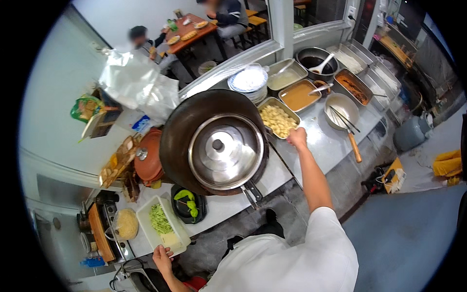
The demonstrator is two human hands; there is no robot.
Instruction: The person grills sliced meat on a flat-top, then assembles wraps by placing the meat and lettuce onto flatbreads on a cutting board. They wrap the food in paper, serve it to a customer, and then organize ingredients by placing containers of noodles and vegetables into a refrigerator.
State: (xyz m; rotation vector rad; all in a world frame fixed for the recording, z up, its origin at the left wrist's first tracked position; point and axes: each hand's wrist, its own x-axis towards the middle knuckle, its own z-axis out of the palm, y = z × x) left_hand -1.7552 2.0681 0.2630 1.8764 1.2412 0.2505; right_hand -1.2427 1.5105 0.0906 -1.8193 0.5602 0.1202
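Head view: from where I stand, the right hand (297, 137) is curled at the near corner of a metal tray (287, 107) of yellow cubes (276, 118); I can't tell whether it's clamped on the rim. Left of that grip sits a big shiny lid (226, 169); just beyond it, brown sauce (296, 96); to its right, a saucepan (348, 103). Well off to its left, the left hand (163, 257) hangs, fingers loosely apart, beside a white tub (181, 236) of green shreds (159, 219).
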